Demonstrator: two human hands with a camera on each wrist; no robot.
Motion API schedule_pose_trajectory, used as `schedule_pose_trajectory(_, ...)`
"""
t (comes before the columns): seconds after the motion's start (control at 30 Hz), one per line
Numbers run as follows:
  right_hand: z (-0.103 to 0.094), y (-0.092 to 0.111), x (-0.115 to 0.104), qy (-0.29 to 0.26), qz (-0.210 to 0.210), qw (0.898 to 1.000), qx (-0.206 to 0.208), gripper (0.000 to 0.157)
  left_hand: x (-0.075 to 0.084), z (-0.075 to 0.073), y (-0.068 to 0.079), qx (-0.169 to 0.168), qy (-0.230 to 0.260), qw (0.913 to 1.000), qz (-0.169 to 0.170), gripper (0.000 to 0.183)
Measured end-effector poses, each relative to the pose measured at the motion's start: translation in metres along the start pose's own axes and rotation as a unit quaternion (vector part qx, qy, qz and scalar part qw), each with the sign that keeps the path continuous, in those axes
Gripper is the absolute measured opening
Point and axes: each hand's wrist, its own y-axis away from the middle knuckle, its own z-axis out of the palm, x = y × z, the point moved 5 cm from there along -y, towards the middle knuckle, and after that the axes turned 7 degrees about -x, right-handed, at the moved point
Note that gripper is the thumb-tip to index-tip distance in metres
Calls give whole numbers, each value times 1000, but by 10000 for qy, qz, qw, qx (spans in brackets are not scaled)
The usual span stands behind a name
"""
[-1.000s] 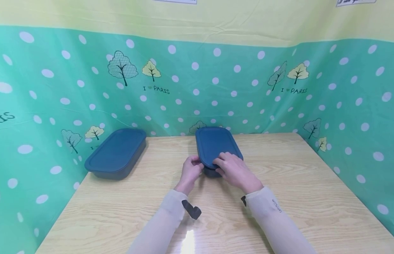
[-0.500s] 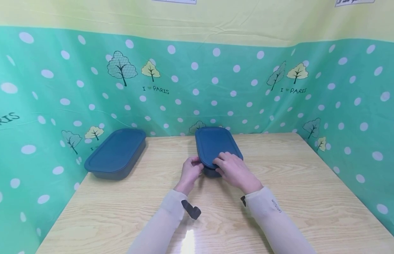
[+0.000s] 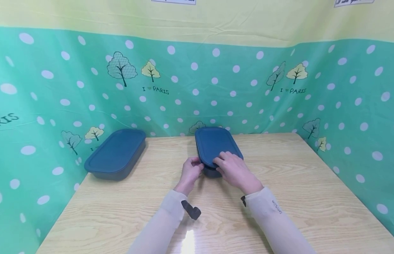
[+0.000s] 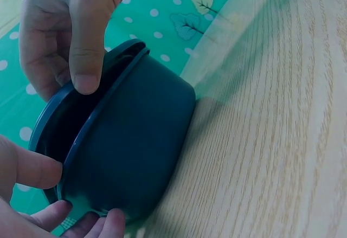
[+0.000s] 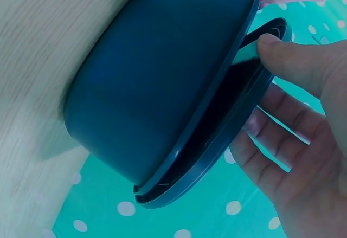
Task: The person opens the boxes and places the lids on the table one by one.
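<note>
In the head view, a dark blue lidded food container (image 3: 210, 173) stands at the back middle of the table. My right hand (image 3: 236, 171) pinches the near edge of its lid (image 3: 213, 143). The right wrist view has my thumb under that lid edge and the fingers behind its top; the lid (image 5: 203, 167) is tilted up, with a dark gap above the container rim. At the near left corner, my left hand (image 3: 189, 174) grips the container. In the left wrist view its thumb is at the rim and its fingertips lie against the wall. The contents are hidden.
A larger dark blue container (image 3: 119, 150) with its lid on stands at the back left of the wooden table (image 3: 152, 211). A green polka-dot curtain (image 3: 184, 88) encloses the back and both sides. A black strap (image 3: 191, 210) hangs at the left sleeve.
</note>
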Motion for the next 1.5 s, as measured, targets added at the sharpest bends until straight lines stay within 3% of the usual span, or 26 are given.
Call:
schedule_pose_trajectory(0.7,-7,0,-2,192,212,9995,126,19,-2,0,-2,-54,80,9999,-91,35)
schedule_pose_trajectory(1.1,-10,1,-1,209,352,9991,54,21,0,1,-3,-37,234,9997,-16,50)
schedule_pose_trajectory(1.5,-15,1,0,123,357,9989,282,23,0,0,-3,-63,310,9995,1,50)
